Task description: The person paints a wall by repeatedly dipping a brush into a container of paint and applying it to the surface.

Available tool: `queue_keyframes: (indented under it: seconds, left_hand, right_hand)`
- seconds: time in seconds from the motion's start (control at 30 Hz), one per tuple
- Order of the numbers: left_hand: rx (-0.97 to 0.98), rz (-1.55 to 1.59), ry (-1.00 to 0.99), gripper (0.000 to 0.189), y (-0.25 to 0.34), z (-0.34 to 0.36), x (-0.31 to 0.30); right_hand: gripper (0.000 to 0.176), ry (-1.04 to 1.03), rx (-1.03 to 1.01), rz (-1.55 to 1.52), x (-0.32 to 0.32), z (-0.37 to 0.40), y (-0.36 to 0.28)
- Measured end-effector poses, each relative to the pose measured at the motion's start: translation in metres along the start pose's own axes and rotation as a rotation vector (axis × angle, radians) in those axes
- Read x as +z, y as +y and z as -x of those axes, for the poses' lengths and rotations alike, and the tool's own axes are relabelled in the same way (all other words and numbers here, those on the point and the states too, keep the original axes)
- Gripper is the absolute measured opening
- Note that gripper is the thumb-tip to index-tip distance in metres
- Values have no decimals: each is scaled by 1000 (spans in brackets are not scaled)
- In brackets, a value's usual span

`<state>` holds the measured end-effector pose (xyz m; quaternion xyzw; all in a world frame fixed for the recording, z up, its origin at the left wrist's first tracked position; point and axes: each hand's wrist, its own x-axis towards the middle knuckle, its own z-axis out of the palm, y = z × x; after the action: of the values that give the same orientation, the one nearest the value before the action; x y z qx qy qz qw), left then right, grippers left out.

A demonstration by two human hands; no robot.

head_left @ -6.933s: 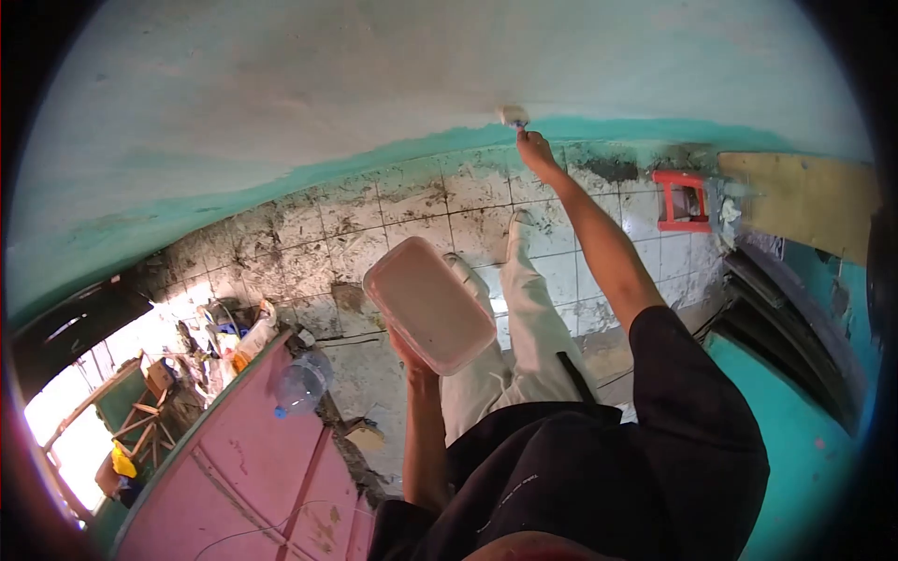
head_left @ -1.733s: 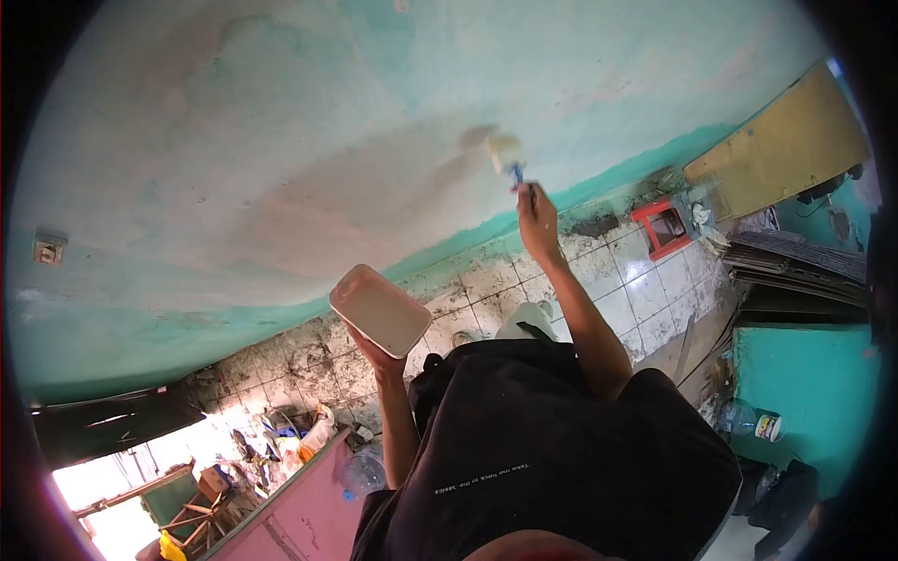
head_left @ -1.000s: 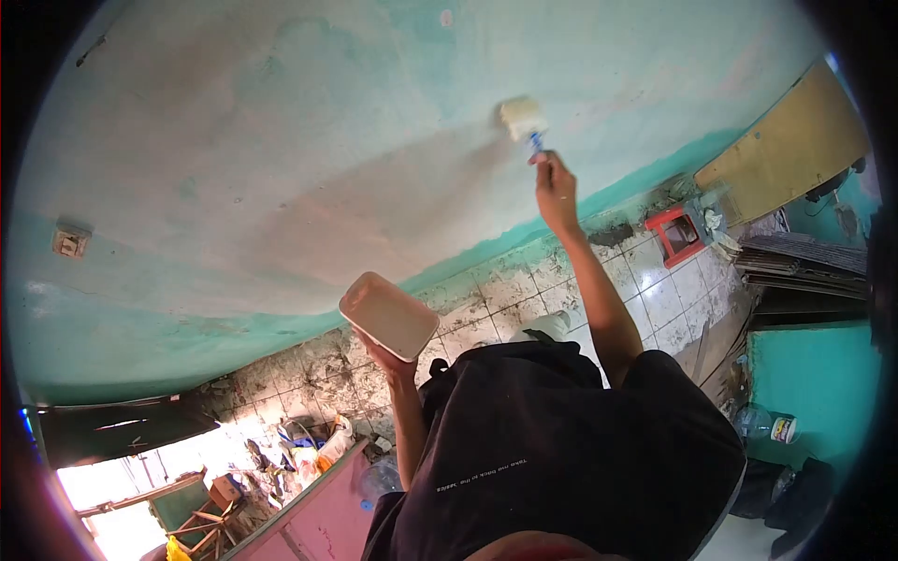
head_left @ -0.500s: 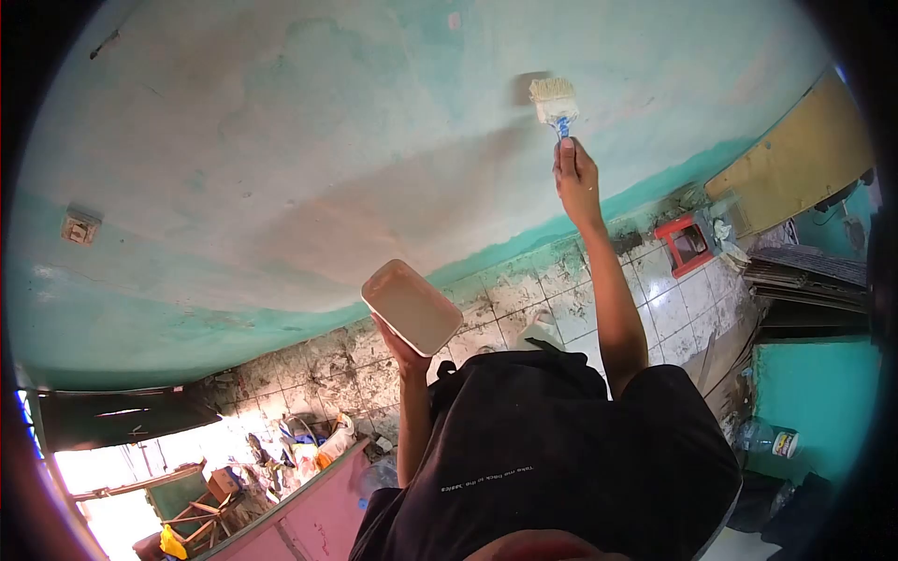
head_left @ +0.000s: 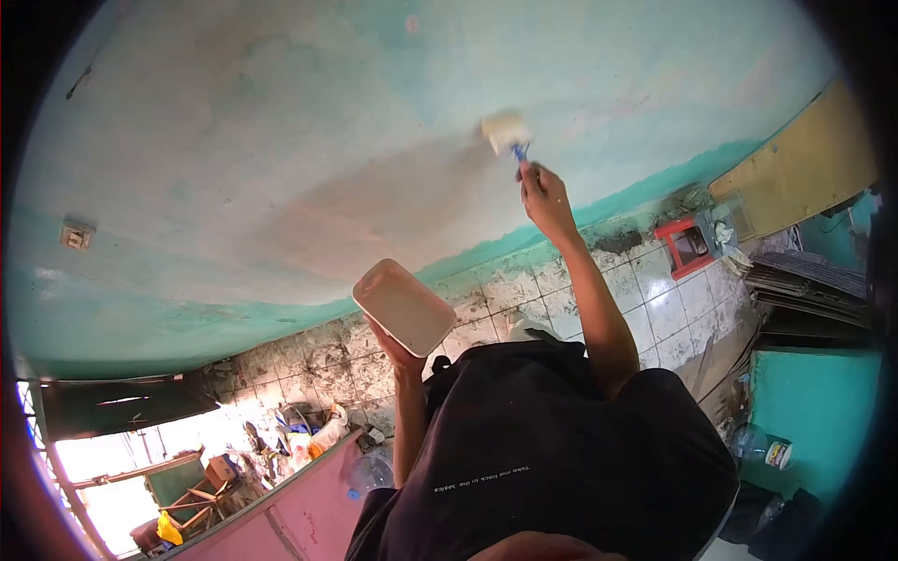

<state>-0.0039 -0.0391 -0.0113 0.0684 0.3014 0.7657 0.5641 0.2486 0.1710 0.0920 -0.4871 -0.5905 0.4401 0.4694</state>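
- Head view, the only one: the right hand (head_left: 545, 201) holds a brush (head_left: 510, 138) by its handle, fingers closed round it, the arm stretched out ahead over the floor (head_left: 662, 313).
- The brush is up against or just off the wall (head_left: 365, 103), bristles pointing away from the person; its shadow lies right beside the bristles, but whether they press on the surface I cannot tell.
- The left hand (head_left: 398, 353) holds a tub (head_left: 404, 307), palm and fingers round its near side and underneath. The tub sits in front of the chest, tilted in view, with something pale and smooth inside, likely paint.
- The wall is patchy, whitish over green, with a stronger green band (head_left: 645, 192) along its foot, next to the dirty tiles.
- Judged from this, the step in hand is brushing a pale coat onto the wall, with the tub carried along as the supply.
- The stroke seems to call for bristles laid evenly on the wall, a steady wrist, and the tub kept level enough not to spill. When the brush runs dry, it would need a dip in the tub, which is within easy reach.
- Around the work: a red stool (head_left: 683, 248) near the wall's foot, a yellow board (head_left: 790, 173) beyond it, a socket or switch (head_left: 77, 234) on the wall far to the left, and a clear bottle (head_left: 372, 470) by a pink panel (head_left: 309, 514).
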Motion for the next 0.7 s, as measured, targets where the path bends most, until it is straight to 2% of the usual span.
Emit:
queue_keyframes:
  seconds: [0.03,0.1,0.13,0.2,0.27,0.33,0.37,0.4,0.47,0.53,0.57,0.6,0.63,0.7]
  left_hand:
    - [24,-21,-12,66,-1,0,2]
    - [9,26,-25,66,-10,-5,-2]
    - [-11,70,-44,65,-12,-6,-5]
    - [26,10,3,65,-14,-5,5]
    - [58,-38,47,64,-21,-8,15]
    - [31,-22,-20,64,-25,-6,16]
    - [27,-24,-12,64,-27,-7,12]
    - [34,-53,-6,63,-29,-7,6]
    - [46,-81,3,62,-36,-4,13]
    - [78,-43,108,54,-36,3,47]
    - [85,-42,117,54,-37,4,53]
    - [91,-28,100,54,-37,6,57]
    - [97,-16,80,54,-38,8,59]
    - [95,5,82,53,-41,9,59]
  right_hand:
    - [40,-6,5,0,1,-1,-8]
    - [40,138,-142,128,2,-5,-15]
    - [40,131,-138,122,5,-7,8]
    - [35,72,-4,598,20,-17,102]
    - [35,107,56,707,34,-6,191]
    - [39,17,73,713,42,-4,250]
    - [38,-108,418,500,41,-1,219]
    - [38,-115,430,501,42,4,227]
    - [34,-236,27,609,44,1,239]
    - [33,97,-717,705,44,-1,168]
    - [33,86,-720,698,38,3,109]
    - [31,15,-440,474,29,9,44]
    - [30,-53,-159,249,25,12,14]
    - [27,-44,-140,341,23,1,20]
